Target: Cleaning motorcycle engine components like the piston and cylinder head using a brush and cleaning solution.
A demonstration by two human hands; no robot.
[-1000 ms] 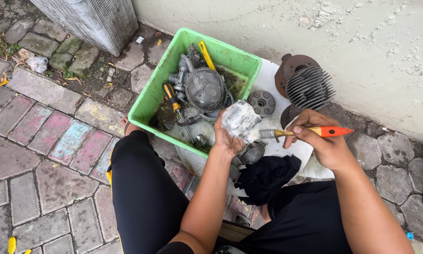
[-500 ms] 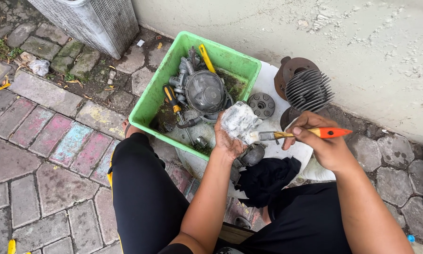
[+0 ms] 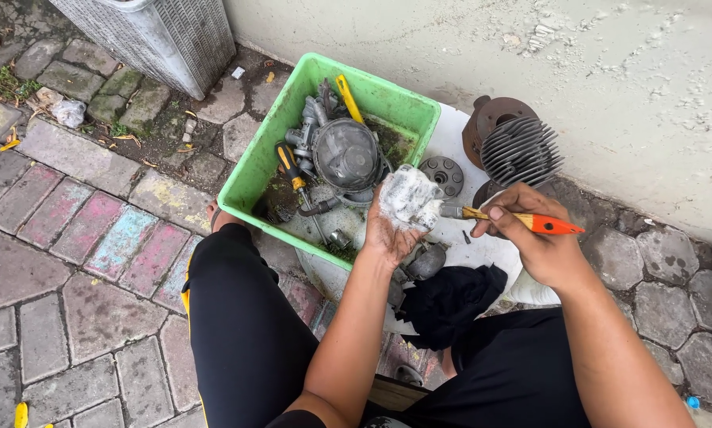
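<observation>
Wall (image 3: pixel 530 55): we are squatting against it, well beyond both grips.
Paving (image 3: pixel 78 261): it is running out to the left of our left knee, wet and dirty in places.
Tub (image 3: pixel 261 162): green, it is sitting just left of the left-hand grip and holding a round grey housing (image 3: pixel 345 152), screwdrivers and murky liquid.
Sheet (image 3: pixel 482 246): white, it is lying under both grips, with a disc (image 3: pixel 444 173) just beyond the part.
Cylinder (image 3: pixel 521 150): finned and rusty, it is standing beyond the right-hand grip, near the wall.
Cloth (image 3: pixel 451 297): black, it is lying just below the grips, towards our lap.
Left hand (image 3: pixel 387 234): we are closing it around the part from below, fingers wrapped tight.
Right hand (image 3: pixel 534 238): we are pinching the brush handle, thumb on top.
Part (image 3: pixel 410 196): a small metal casting, we are holding it up over the tub's near corner; it is looking pale and foamy.
Brush (image 3: pixel 514 219): orange-handled, its bristle end is touching the part's right side.
Progress: we judge the scrubbing to be under way; grime and foam are showing on the part, and other pieces in the tub are looking dirty.
</observation>
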